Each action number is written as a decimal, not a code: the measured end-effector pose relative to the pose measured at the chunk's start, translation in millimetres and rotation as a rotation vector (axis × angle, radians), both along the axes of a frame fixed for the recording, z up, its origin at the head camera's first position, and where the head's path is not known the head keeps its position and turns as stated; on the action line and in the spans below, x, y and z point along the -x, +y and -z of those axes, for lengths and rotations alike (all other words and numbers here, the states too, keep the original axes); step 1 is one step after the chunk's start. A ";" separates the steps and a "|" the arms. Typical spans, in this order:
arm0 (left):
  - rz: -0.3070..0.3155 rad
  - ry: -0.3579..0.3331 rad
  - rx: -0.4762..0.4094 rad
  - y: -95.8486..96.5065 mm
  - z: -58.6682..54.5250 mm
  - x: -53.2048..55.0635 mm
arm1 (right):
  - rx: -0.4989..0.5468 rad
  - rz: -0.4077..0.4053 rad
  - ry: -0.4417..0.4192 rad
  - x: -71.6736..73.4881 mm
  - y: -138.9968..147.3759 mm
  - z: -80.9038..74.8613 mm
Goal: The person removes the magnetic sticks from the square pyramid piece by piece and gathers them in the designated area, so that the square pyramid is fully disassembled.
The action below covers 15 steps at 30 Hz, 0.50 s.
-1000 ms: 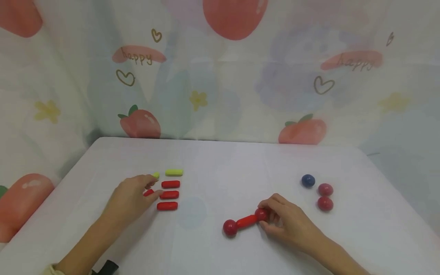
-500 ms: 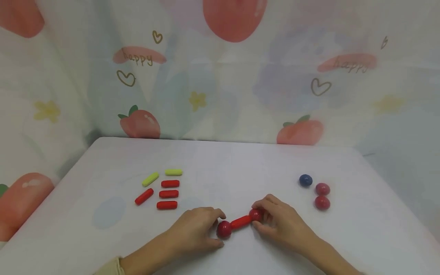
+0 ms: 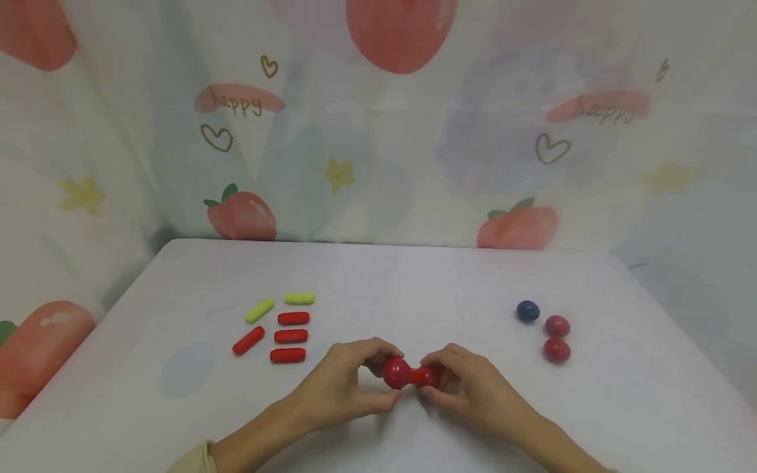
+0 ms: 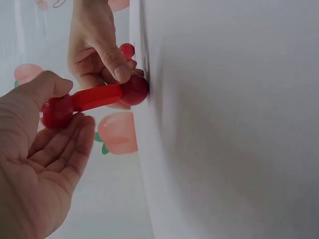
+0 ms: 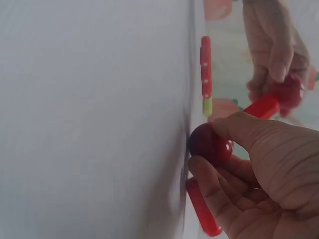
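A red dumbbell-shaped piece, two red balls joined by a short red stick [image 3: 424, 376], is held between both hands near the table's front middle. My left hand [image 3: 378, 374] pinches the near red ball [image 3: 396, 372] between thumb and fingers. My right hand [image 3: 439, 379] grips the other ball, hidden by its fingers in the head view. In the left wrist view the left thumb lies on one ball [image 4: 57, 112] and the far ball [image 4: 134, 89] sits close to the tabletop. In the right wrist view the right fingers curl round their ball [image 5: 209, 142].
Several red sticks [image 3: 290, 336] and two yellow-green sticks [image 3: 278, 304] lie on the white table [image 3: 378, 282] to the left. A blue ball [image 3: 527, 310] and two red balls [image 3: 557, 338] lie to the right. A printed fruit curtain [image 3: 378, 131] hangs behind.
My left hand left the sticks and came across to the dumbbell piece, taking its left ball. Both hands have since turned the piece, so it looks shorter from above.
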<state>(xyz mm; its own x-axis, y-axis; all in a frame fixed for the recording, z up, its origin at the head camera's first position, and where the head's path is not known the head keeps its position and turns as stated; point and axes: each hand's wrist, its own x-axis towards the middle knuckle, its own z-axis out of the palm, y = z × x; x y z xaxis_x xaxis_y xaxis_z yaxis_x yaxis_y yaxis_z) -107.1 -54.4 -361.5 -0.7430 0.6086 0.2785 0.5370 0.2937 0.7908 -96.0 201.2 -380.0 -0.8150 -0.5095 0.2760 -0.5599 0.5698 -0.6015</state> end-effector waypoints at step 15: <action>0.020 0.100 -0.155 23.7 9.6 3.4 | 0.091 -0.034 -0.123 -5.0 -12.1 0.1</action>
<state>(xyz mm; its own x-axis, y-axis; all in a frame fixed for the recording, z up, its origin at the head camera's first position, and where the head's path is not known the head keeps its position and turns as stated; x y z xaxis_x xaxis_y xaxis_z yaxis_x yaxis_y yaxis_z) -110.6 -30.7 -371.1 -0.6953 0.5668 0.4419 0.6194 0.1606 0.7685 -91.0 189.1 -380.1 -0.8282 -0.5151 0.2209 -0.4967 0.4919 -0.7150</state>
